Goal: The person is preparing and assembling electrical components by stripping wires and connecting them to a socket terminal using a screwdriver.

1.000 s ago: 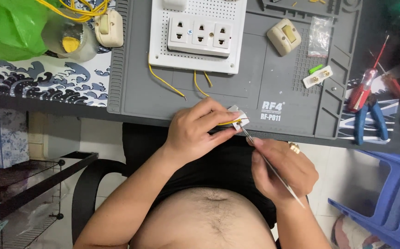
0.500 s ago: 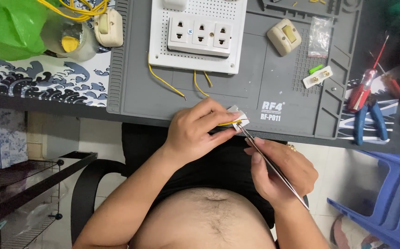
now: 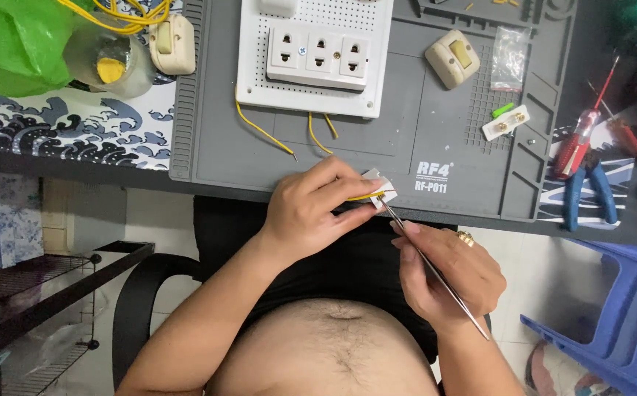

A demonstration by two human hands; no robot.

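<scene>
- White and small, the terminal block (image 3: 378, 183) sits pinched in the left hand (image 3: 311, 213), just over the near edge of the grey mat (image 3: 377, 150) on the desk.
- Yellow wire (image 3: 362, 196) runs out of the block under the left fingers.
- Right hand (image 3: 447, 275) is closed around a thin metal screwdriver (image 3: 436, 270), its tip touching the block.
- To do this well, I judge: keep the block clamped firmly, line the shaft straight with the screw, turn gently so the tip does not slip.
- Beyond, a white socket board (image 3: 315, 55) with loose yellow leads lies near the mat's far edge.
</scene>
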